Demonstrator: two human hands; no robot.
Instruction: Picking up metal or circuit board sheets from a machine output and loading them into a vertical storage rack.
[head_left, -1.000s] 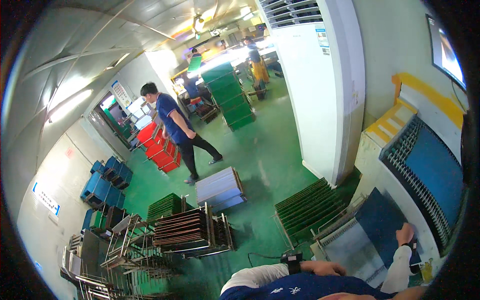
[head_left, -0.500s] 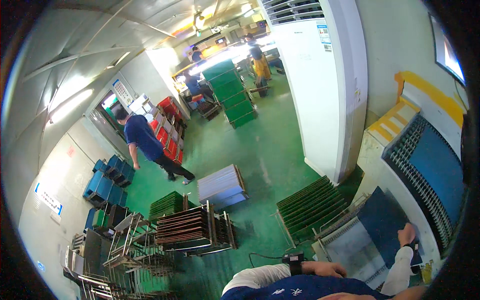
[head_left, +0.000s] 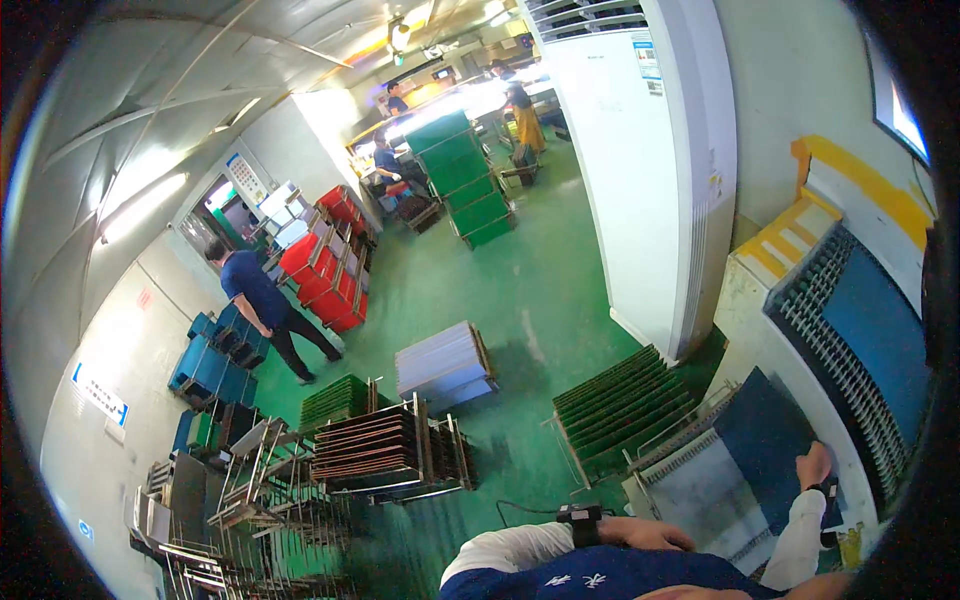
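Observation:
My right hand [head_left: 814, 467] is closed on the right edge of a dark blue flat panel [head_left: 762, 440]. The panel stands tilted in a slotted rack [head_left: 690, 495] beside a light grey panel [head_left: 698, 498]. In front of my body, my left hand [head_left: 650, 533] reaches across near the rack's lower left side. Its fingers are partly hidden by my shirt, so I cannot tell what they do. On the right, a machine has a conveyor of dark rollers [head_left: 815, 290], with a blue panel [head_left: 875, 330] lying on it.
Left of my rack stands a rack of green panels [head_left: 625, 410]. Further left are a rack of brown panels [head_left: 365, 458], a stack of pale panels [head_left: 445, 365] and metal racks [head_left: 250, 480]. A tall white cabinet unit [head_left: 640, 200] rises ahead. A person [head_left: 260, 295] walks at left; others work far back.
The person at left has moved further left, uncovering more of the red bins. My right hand stays at the dark blue panel's edge, and my left hand has barely moved.

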